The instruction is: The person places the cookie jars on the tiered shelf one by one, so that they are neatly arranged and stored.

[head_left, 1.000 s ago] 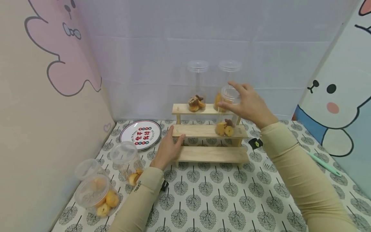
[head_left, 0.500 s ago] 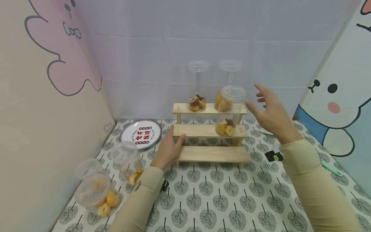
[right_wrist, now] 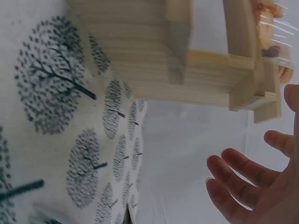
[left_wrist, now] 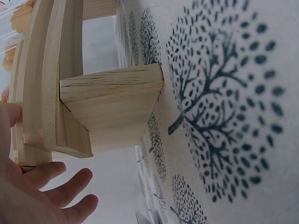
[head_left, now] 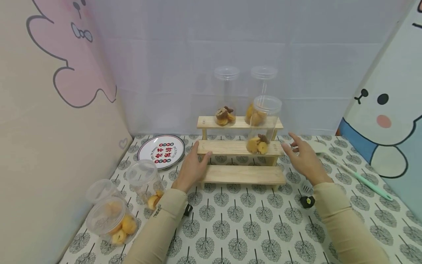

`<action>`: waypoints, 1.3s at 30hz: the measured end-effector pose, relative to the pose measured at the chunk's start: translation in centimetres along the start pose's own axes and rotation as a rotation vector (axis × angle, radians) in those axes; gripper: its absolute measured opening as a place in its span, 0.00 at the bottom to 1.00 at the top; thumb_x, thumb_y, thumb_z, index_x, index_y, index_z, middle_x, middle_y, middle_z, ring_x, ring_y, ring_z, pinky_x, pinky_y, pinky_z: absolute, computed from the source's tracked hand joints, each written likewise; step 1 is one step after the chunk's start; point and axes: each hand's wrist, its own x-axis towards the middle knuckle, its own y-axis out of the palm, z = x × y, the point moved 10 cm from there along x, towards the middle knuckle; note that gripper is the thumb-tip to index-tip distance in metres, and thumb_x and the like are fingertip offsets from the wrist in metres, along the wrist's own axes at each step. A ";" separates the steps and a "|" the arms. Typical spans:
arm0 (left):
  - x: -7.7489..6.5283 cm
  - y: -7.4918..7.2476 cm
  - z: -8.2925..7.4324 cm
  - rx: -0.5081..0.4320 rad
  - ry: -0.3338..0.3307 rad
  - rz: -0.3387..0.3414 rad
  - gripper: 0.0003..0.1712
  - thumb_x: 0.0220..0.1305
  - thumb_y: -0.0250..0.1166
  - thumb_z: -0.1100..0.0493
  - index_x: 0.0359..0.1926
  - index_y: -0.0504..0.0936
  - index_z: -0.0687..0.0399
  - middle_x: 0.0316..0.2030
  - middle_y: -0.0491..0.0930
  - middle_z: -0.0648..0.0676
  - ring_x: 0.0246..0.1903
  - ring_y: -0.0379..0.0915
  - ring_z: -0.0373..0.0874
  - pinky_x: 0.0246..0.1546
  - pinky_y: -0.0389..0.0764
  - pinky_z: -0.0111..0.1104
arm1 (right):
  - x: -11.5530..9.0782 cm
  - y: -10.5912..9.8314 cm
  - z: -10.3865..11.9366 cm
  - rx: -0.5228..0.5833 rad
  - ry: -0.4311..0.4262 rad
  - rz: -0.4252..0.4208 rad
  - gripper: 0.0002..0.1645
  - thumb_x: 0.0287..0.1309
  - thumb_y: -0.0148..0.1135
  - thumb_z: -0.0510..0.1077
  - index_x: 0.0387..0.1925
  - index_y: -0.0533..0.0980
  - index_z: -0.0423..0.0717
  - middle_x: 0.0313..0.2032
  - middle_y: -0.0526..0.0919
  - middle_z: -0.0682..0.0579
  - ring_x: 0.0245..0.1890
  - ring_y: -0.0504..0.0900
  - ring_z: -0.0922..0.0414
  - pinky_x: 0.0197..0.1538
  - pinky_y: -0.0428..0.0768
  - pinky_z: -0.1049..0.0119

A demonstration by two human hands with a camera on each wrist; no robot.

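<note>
A three-tier wooden display rack (head_left: 244, 174) stands on the tree-patterned tablecloth. My left hand (head_left: 190, 169) holds the left end of its middle board, the thumb over the front edge; in the left wrist view the other fingers (left_wrist: 70, 189) spread beyond the board end. My right hand (head_left: 306, 161) hovers off the rack's right end with its fingers apart and nothing in them. On the middle board, at the right, stands a clear lidded jar (head_left: 267, 106) of cookies. Two similar jars, a left one (head_left: 226, 88) and a right one (head_left: 263, 75), occupy the top board.
At the left stand three more clear jars with snacks: a near one (head_left: 107, 218), one by the wall (head_left: 103, 190) and one (head_left: 144, 176) beside my left forearm. A printed plate (head_left: 161, 151) lies behind them. Right of the rack lie a green-handled utensil (head_left: 369, 185) and a clear fork (head_left: 306, 187).
My right hand has let go of the jar on the middle board, drawn away to the right and come down beside the rack. The left hand stays in place.
</note>
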 end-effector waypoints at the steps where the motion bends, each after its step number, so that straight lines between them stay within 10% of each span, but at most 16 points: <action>1: 0.0 0.0 -0.1 -0.002 0.001 0.001 0.54 0.65 0.45 0.22 0.80 0.43 0.45 0.75 0.56 0.62 0.72 0.56 0.61 0.71 0.59 0.54 | 0.0 0.3 -0.2 -0.001 0.002 0.005 0.44 0.72 0.39 0.70 0.80 0.44 0.57 0.62 0.67 0.31 0.59 0.70 0.34 0.48 0.74 0.35; 39: 0.0 0.0 -0.3 0.006 0.008 0.009 0.52 0.67 0.45 0.24 0.80 0.42 0.44 0.75 0.56 0.60 0.72 0.56 0.59 0.72 0.58 0.53 | 0.3 3.8 -1.2 0.030 -0.003 0.090 0.39 0.73 0.34 0.70 0.79 0.48 0.63 0.63 0.68 0.30 0.59 0.72 0.35 0.54 0.72 0.31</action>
